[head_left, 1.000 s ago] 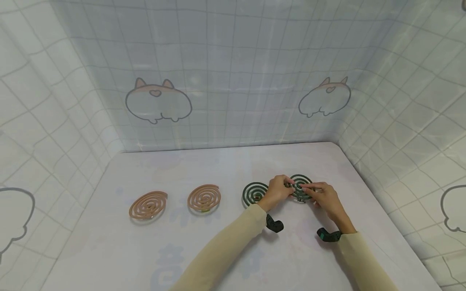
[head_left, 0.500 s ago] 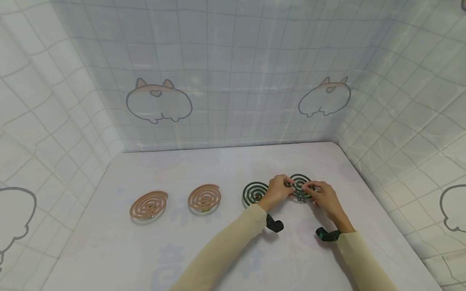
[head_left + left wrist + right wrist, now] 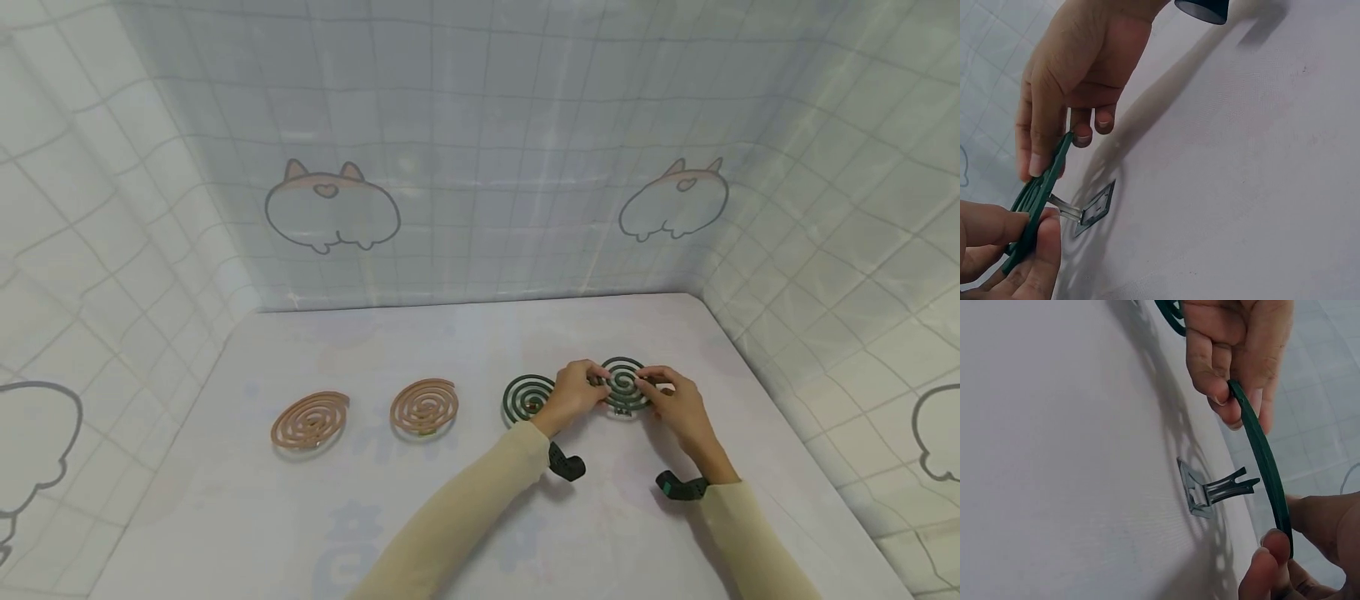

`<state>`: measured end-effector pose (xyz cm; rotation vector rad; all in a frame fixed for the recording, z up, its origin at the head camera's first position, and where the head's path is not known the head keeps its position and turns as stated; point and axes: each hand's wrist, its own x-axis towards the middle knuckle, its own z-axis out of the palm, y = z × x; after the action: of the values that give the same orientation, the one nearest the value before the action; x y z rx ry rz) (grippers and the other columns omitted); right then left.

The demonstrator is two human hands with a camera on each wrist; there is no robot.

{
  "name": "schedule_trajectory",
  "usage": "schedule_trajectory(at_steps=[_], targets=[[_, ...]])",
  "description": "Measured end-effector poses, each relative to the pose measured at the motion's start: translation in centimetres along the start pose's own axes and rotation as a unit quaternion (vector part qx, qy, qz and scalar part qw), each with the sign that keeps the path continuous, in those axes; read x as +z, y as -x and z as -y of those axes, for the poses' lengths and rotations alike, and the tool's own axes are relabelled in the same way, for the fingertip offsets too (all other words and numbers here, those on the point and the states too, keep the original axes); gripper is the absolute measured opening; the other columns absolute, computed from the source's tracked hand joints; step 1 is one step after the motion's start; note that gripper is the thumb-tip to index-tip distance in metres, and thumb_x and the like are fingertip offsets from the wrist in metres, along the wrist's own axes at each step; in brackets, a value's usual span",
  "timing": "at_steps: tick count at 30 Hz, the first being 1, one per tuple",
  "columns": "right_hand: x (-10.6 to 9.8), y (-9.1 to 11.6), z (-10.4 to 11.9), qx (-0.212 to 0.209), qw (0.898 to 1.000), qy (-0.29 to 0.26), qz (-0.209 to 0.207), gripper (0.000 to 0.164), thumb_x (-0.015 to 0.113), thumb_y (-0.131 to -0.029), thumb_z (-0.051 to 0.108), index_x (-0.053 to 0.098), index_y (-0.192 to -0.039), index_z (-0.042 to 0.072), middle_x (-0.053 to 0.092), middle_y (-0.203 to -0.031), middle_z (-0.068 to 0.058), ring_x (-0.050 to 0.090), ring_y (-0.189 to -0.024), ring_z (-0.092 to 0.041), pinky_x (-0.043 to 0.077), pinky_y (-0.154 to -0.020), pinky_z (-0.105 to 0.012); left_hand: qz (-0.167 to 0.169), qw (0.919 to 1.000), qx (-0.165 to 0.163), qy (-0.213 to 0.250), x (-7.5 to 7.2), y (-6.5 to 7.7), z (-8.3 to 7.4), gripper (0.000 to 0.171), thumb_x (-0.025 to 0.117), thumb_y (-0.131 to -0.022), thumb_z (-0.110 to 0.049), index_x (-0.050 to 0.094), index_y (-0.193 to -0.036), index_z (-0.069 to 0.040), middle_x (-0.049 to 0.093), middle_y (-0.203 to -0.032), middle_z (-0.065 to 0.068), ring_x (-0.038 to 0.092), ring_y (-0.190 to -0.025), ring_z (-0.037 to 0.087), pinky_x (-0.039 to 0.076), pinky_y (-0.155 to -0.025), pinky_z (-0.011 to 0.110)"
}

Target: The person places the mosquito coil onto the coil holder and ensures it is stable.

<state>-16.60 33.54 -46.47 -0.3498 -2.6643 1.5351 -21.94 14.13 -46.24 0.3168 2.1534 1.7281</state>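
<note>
A green mosquito coil (image 3: 622, 383) lies between both hands at the right of the head view. My left hand (image 3: 573, 398) pinches its left edge, thumb and fingers on opposite faces. On the right edge, my right hand (image 3: 678, 408) holds it by the fingertips. Beneath the coil stands a small metal coil stand (image 3: 1229, 486) with a forked upright on a flat square base. In the right wrist view, a narrow gap shows between the fork and the coil's underside. The left wrist view shows the coil (image 3: 1038, 200) edge-on, with the upright's top overlapping its edge.
Another green mosquito coil (image 3: 521, 396) sits just left of my left hand, partly hidden by it. Two brown mosquito coils (image 3: 425, 408) rest further left, raised over the white table (image 3: 450, 533). Grid-patterned curtain walls (image 3: 480, 167) enclose the back and sides.
My right fingertips have moved from near the coil's centre out toward its right edge. The left hand keeps its pinch, and the head view has shifted slightly.
</note>
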Motion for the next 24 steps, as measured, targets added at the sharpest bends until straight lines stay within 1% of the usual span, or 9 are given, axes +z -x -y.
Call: schedule_trajectory(at_steps=[3,8,12,17,20,24], targets=[[-0.1,0.1,-0.2,0.013,1.0,-0.008,0.003,0.037,0.067,-0.103,0.029,0.064,-0.129,0.003,0.06,-0.118,-0.019,0.058,-0.077,-0.016,0.053,-0.059,-0.027,0.002,1.0,0.0,-0.001,0.1,0.0,0.1,0.017,0.074,-0.093,0.002,0.073,-0.109,-0.003,0.06,-0.084,0.002,0.072,-0.07,0.024,0.058,-0.061,0.028],[0.0,0.1,-0.7,0.025,0.999,-0.022,0.007,0.036,0.066,-0.104,0.028,0.064,-0.129,0.003,0.058,-0.115,-0.019,0.059,-0.071,-0.015,0.055,-0.058,-0.028,0.001,0.9999,0.0,0.011,0.2,0.0,0.1,0.016,0.073,-0.093,0.005,0.072,-0.108,-0.002,0.059,-0.086,0.003,0.071,-0.07,0.025,0.061,-0.066,0.033],[0.0,0.3,-0.8,0.018,0.999,-0.027,0.002,0.035,0.066,-0.104,0.027,0.064,-0.128,0.002,0.058,-0.113,-0.019,0.06,-0.069,-0.015,0.055,-0.057,-0.028,0.004,0.9999,0.001,0.015,0.2,0.0,0.0,0.016,0.073,-0.092,0.005,0.072,-0.107,-0.002,0.06,-0.086,0.003,0.07,-0.07,0.024,0.061,-0.066,0.033],[0.0,0.3,-1.0,0.024,0.999,-0.03,0.003,0.035,0.066,-0.104,0.027,0.064,-0.129,0.002,0.057,-0.112,-0.018,0.058,-0.069,-0.013,0.054,-0.057,-0.027,0.01,0.9999,0.004,0.01,0.2,-0.1,0.0,0.016,0.073,-0.093,0.004,0.072,-0.108,-0.002,0.06,-0.088,0.003,0.07,-0.07,0.024,0.061,-0.065,0.032],[0.0,0.3,-1.1,0.025,0.999,-0.036,0.005,0.035,0.066,-0.104,0.026,0.063,-0.128,0.002,0.057,-0.112,-0.018,0.057,-0.068,-0.013,0.054,-0.056,-0.027,0.007,1.0,0.003,0.005,0.2,-0.2,0.0,0.017,0.073,-0.093,0.003,0.072,-0.109,-0.003,0.06,-0.088,0.002,0.071,-0.071,0.025,0.061,-0.065,0.032],[0.0,0.1,-1.1,0.021,0.999,-0.045,0.001,0.034,0.067,-0.103,0.026,0.064,-0.127,0.002,0.057,-0.11,-0.017,0.056,-0.067,-0.013,0.053,-0.055,-0.027,0.002,1.0,-0.001,0.004,0.2,-0.3,0.0,0.017,0.073,-0.093,0.003,0.073,-0.109,-0.004,0.06,-0.087,0.001,0.071,-0.072,0.025,0.061,-0.067,0.034]])
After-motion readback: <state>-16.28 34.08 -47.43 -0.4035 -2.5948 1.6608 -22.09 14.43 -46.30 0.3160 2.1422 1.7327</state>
